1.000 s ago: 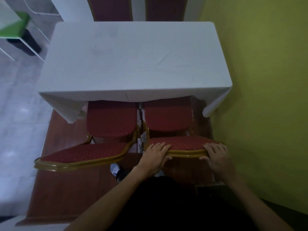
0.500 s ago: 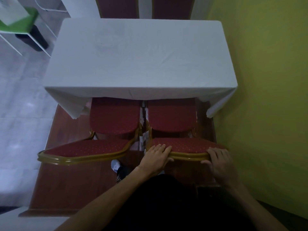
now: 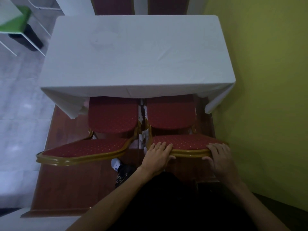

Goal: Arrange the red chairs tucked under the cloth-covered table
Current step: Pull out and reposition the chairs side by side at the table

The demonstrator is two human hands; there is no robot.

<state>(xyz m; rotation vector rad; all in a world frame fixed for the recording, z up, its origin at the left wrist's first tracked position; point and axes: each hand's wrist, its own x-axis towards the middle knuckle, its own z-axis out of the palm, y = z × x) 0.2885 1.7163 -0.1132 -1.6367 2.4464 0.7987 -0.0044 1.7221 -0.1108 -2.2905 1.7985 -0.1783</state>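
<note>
Two red chairs with gold frames stand side by side at the near side of the white cloth-covered table [image 3: 136, 52]. The right chair [image 3: 170, 115] has its seat partly under the cloth. My left hand [image 3: 158, 155] grips the left end of its backrest top, fingers over the padding and thumb under the gold rim. My right hand [image 3: 218, 155] grips the right end the same way. The left chair [image 3: 113, 114] sits next to it, its backrest [image 3: 83, 150] angled out to the left, with no hand on it.
A yellow-green wall [image 3: 266, 97] runs close along the right of the table and right chair. Two more red chair backs [image 3: 115, 5] show beyond the table's far edge. A green and white table [image 3: 15, 22] stands far left. The chairs stand on a brown wooden platform [image 3: 66, 189].
The right chair has slid a little further under the cloth, with both hands staying on its backrest. The left chair has not moved.
</note>
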